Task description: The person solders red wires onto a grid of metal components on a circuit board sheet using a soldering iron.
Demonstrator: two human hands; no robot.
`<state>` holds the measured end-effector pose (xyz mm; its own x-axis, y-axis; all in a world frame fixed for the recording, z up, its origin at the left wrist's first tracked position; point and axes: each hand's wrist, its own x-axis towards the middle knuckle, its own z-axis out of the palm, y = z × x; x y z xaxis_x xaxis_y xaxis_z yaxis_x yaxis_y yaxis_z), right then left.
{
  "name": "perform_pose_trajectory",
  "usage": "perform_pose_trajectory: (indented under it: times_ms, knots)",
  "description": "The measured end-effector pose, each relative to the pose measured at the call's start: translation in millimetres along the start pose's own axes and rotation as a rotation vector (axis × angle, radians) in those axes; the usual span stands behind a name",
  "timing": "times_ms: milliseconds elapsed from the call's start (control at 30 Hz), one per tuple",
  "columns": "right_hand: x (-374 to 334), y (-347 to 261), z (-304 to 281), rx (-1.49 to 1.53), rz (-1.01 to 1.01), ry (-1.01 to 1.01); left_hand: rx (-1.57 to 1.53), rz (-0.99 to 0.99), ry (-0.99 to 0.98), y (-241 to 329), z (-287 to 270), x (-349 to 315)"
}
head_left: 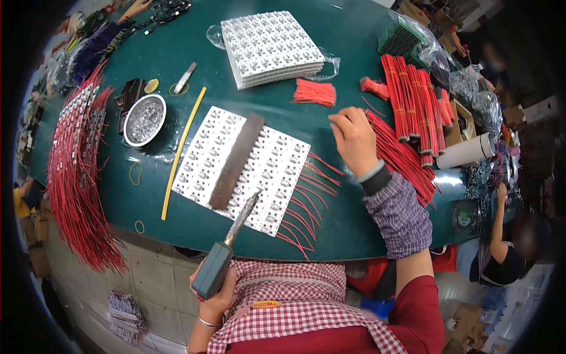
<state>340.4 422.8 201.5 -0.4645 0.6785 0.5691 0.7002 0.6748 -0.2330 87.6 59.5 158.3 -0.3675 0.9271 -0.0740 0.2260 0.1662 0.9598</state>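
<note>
The left hand (222, 297) wraps its grip around the soldering iron (213, 270), tip at the white board (272, 170) on the desk (121, 197); right hand (356, 141), near red wires (401, 154), has grip I cannot tell. Steady, short heating seems best.

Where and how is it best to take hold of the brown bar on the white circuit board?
Probably by the far half of the brown bar, from above with the right hand, gripping across its narrow width. Long and slim, it lies slantwise on the white circuit board with its top uncovered; the tip of the soldering iron is right of the bar's near half.
</note>
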Motion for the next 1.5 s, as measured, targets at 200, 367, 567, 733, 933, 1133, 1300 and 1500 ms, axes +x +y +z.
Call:
perform_pose_trajectory:
  times_ms: [200,367,567,733,933,1133,1300,1500]
  knots:
    - [56,33,60,-0.011,-0.071,0.029,0.084,0.045,0.053,10,1,13]
    - [74,48,79,-0.135,0.036,-0.210,0.213,0.042,0.102,2,-1,17]
    - [79,46,77,-0.072,0.020,-0.184,0.058,0.056,0.276,24,11,44]
    - [76,49,79,-0.016,-0.007,-0.067,0.101,0.125,0.246,29,12,57]
    - [76,47,75,-0.028,-0.020,-0.042,0.017,0.022,0.126,32,7,54]
    - [78,48,71,-0.012,-0.029,-0.078,0.061,0.101,0.200,39,18,67]
    - [73,53,76,0.006,-0.042,-0.097,0.083,0.133,0.184,38,20,69]
    - [73,52,70,-0.003,-0.094,-0.141,0.049,0.105,0.175,40,21,69]
